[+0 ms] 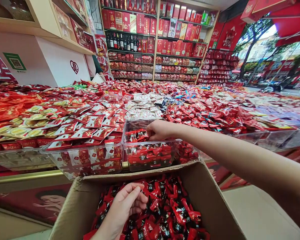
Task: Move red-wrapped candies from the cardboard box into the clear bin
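Fingers of the left hand hung loosely curled above a carton of red-and-black candies, the thumb close by the forefinger; nothing showed between them, though whether the tips met could not be told. The candies lay below and mostly to the right of those fingers, heaped in wrappers with their long axes pointing every way, cardboard walls standing on the far side and both flanks. Just beyond the carton's far edge sat a clear bin partly filled with similar sweets, and the right hand reached into it from the right, its forearm slanting across the scene. That hand's fingers were bent down together, tips out of sight; whether they were clamped on a sweet could not be told. Several sweets lay to their left, in a row running across the bin. Of the two hands, the left was nearer the carton's heap, the right nearer the bin's contents. Left of the bin, red-and-white packets filled another; white packets lay farther back. At the rear, shelves held bottles and boxes.
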### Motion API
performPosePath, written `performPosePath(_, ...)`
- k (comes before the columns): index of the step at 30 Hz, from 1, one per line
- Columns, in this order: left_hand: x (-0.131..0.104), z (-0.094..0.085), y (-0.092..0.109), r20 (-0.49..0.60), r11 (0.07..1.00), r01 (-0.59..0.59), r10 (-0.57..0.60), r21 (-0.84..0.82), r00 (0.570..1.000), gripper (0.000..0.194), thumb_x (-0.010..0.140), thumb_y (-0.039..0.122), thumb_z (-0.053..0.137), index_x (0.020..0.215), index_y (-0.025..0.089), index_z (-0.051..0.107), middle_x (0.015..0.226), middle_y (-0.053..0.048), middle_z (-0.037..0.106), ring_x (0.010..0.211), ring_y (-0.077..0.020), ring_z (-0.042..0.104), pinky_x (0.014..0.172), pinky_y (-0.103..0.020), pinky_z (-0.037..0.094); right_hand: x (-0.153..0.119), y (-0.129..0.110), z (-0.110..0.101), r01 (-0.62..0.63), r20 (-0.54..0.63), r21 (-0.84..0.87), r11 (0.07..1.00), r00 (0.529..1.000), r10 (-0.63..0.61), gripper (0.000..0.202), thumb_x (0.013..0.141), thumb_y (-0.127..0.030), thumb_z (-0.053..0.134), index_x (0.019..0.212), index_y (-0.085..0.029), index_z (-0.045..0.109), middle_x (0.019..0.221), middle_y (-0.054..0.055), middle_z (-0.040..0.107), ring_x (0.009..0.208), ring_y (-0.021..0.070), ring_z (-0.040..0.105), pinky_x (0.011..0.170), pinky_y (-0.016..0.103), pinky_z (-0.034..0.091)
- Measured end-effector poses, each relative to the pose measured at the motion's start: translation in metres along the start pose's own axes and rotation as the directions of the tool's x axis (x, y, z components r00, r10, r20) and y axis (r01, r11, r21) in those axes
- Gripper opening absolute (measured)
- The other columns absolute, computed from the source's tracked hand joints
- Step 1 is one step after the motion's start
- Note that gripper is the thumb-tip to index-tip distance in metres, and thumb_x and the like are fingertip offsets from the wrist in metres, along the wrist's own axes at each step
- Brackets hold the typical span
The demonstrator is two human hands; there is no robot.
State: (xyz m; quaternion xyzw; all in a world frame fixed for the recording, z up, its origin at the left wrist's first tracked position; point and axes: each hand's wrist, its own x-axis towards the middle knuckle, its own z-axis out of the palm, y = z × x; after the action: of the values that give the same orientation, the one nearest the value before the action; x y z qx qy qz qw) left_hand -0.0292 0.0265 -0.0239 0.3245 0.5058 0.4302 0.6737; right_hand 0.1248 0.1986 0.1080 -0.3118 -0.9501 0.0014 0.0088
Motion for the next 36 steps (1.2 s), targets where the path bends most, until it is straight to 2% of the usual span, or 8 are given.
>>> performPosePath(9,0.003,-0.001,-0.005,0.002,0.998,0.032,-0.032,0.06,0.999,0.024,0.068,0.038,0.058,0.077,0.016,0.056,0.059,0.0,0.064,0.05,-0.0086,0.055,0.048,-0.018,0.035,0.018,-0.003,0.02,0.008,0.187,-0.072,0.997,0.982,0.005,0.014,0.067,-0.018,0.052,0.077,-0.013,0.062,0.07,0.005,0.061,0.061,0.0135,0.052,0.051,0.022,0.029)
performPosePath(15,0.004,0.0,-0.008,0.006,0.994,0.058,-0.059,0.097,0.998,0.023,0.069,0.038,0.057,0.077,0.016,0.055,0.059,0.001,0.064,0.049,-0.0084,0.056,0.049,-0.019,0.036,0.018,-0.001,0.023,-0.061,0.292,0.008,0.998,0.955,0.056,0.027,0.061,-0.035,0.064,0.08,-0.016,0.062,0.07,0.002,0.061,0.062,0.0131,0.053,0.047,0.02,0.031)
performPosePath(19,0.005,-0.002,-0.011,0.02,0.988,0.059,-0.063,0.144,0.998,0.024,0.069,0.04,0.055,0.076,0.017,0.054,0.06,0.001,0.064,0.05,-0.0089,0.056,0.05,-0.02,0.036,0.019,0.0,0.025,-0.111,0.328,0.049,0.993,0.941,0.089,0.034,0.058,-0.042,0.066,0.079,-0.016,0.063,0.068,0.002,0.06,0.06,0.0132,0.052,0.048,0.021,0.032)
performPosePath(24,0.01,-0.005,-0.018,0.065,0.951,0.011,-0.032,0.308,0.997,0.027,0.072,0.044,0.047,0.079,0.019,0.052,0.064,0.001,0.062,0.053,-0.0105,0.056,0.051,-0.021,0.037,0.021,0.001,0.027,-0.162,0.307,0.047,0.986,0.942,0.14,0.027,0.059,-0.037,0.066,0.077,-0.016,0.065,0.069,0.002,0.061,0.059,0.012,0.052,0.047,0.02,0.032)
performPosePath(27,0.011,-0.01,-0.024,0.107,0.865,-0.067,0.015,0.497,0.994,0.024,0.074,0.041,0.042,0.08,0.02,0.053,0.065,-0.001,0.062,0.059,-0.0146,0.056,0.056,-0.026,0.039,0.019,0.0,0.027,-0.155,0.251,0.033,0.987,0.957,0.142,0.019,0.065,-0.03,0.062,0.076,-0.015,0.065,0.07,0.004,0.062,0.061,0.0128,0.053,0.049,0.02,0.032)
performPosePath(31,0.008,-0.019,-0.04,0.151,0.633,-0.143,0.041,0.761,0.988,0.021,0.067,0.033,0.052,0.083,0.023,0.061,0.082,-0.006,0.064,0.083,-0.0248,0.055,0.076,-0.035,0.036,0.017,0.001,0.026,-0.124,0.13,0.033,0.992,0.984,0.118,0.015,0.071,-0.024,0.053,0.074,-0.015,0.064,0.068,0.003,0.061,0.062,0.0124,0.052,0.053,0.021,0.032)
performPosePath(34,0.007,-0.022,-0.058,0.157,0.48,-0.133,-0.009,0.867,0.988,0.038,0.053,0.026,0.061,0.091,0.023,0.063,0.099,-0.009,0.062,0.095,-0.0305,0.052,0.082,-0.038,0.034,0.014,0.001,0.018,-0.101,0.025,0.026,0.995,0.995,0.1,0.016,0.073,-0.025,0.051,0.075,-0.014,0.062,0.071,0.004,0.061,0.063,0.0121,0.051,0.057,0.022,0.033)
performPosePath(36,0.01,-0.022,-0.07,0.156,0.413,-0.128,-0.034,0.902,0.987,0.05,0.05,0.022,0.061,0.099,0.024,0.06,0.101,-0.01,0.062,0.096,-0.032,0.053,0.081,-0.039,0.035,0.007,-0.005,0.009,-0.074,-0.108,0.024,0.997,0.991,0.076,0.02,0.077,-0.026,0.046,0.08,-0.013,0.06,0.078,0.005,0.06,0.069,0.0121,0.05,0.063,0.023,0.034)
